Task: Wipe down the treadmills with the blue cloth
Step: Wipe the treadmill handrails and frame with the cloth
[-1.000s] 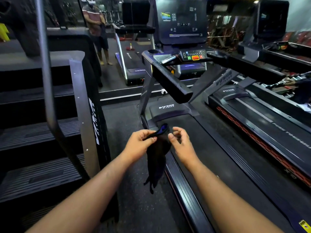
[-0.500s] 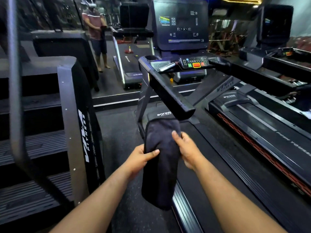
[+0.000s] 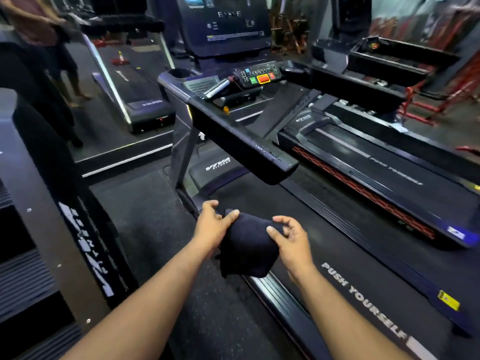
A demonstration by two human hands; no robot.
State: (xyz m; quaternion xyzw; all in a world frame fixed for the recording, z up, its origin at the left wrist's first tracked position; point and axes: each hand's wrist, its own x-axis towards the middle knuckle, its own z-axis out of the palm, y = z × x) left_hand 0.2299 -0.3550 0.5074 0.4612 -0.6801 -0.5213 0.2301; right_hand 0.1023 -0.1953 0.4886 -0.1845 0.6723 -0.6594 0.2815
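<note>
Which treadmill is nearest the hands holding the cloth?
The treadmill whose belt reads PUSH YOURSELF directly under both hands; its handrail juts just above the cloth. The other treadmill lies further right.

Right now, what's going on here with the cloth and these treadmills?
A person stands beside the near treadmill and holds a dark blue cloth bunched between both hands. The left hand grips its left side and the right hand pinches its right side with curled fingers. The cloth hangs above the treadmill's side rail, just below the end of the handrail. It touches no part of the machine, so wiping has not begun. A second treadmill stands to the right.
</note>
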